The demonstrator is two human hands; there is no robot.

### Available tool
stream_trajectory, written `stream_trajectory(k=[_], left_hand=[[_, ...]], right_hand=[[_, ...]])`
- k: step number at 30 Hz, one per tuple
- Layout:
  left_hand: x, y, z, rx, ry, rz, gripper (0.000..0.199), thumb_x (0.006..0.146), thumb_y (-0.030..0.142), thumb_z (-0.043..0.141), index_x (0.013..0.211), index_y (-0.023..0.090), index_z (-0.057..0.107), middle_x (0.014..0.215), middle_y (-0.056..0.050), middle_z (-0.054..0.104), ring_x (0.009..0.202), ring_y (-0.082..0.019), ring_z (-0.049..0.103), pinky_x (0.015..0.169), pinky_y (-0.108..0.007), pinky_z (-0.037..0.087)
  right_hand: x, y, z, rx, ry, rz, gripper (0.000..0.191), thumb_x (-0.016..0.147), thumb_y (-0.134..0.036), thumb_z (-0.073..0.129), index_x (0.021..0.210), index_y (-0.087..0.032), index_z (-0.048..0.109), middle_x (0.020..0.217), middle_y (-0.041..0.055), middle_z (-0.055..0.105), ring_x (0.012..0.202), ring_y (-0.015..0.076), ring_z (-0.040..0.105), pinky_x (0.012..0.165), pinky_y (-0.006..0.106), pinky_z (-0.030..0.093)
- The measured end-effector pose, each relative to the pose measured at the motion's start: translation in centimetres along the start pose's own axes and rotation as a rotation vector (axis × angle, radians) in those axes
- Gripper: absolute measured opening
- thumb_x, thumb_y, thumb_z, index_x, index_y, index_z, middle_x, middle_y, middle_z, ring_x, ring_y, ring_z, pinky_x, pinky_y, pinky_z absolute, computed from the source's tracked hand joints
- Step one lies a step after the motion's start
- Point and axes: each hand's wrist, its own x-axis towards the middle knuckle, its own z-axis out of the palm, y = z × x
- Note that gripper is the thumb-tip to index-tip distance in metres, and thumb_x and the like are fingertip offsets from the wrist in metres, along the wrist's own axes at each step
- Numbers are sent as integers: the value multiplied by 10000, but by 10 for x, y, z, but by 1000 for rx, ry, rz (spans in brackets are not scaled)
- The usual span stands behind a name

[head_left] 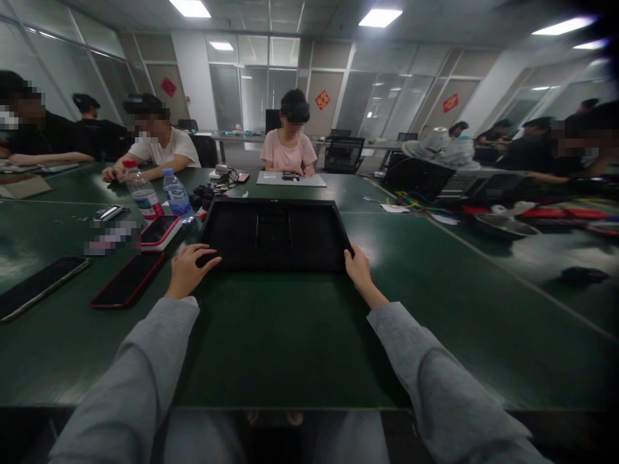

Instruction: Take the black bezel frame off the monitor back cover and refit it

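A wide, shallow black monitor casing (316, 235) lies on the green table in front of me. It has a raised rim, and a rectangular outline shows at its middle. My left hand (187, 269) is at its near left corner, with thumb and forefinger apart around that corner. At the near right corner, my right hand (358, 265) is closed around the edge, thumb on top. The undersides of the fingers are hidden. A red-edged phone (128, 280) lies just left of my left hand.
Beyond that phone lie a black phone (41, 285) and a pink-cased phone (160, 230) on a white box. Two bottles, one red-capped (144, 193) and one blue-capped (176, 196), stand near the casing's far left corner. Cables (416, 201) and a metal bowl (507, 227) are at right. A person (290, 145) sits opposite.
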Motion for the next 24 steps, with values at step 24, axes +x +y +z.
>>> stream_trajectory(k=[24], left_hand=[[7, -19, 11, -8, -99, -391, 588, 889, 546, 530, 1316, 162, 658, 1234, -153, 699, 1061, -292, 671, 953, -419, 510]], right_hand=[[24, 16, 1, 86, 29, -18, 408, 814, -366, 537, 1142, -153, 653, 1186, 171, 702, 1124, 309, 643, 1073, 551, 451]])
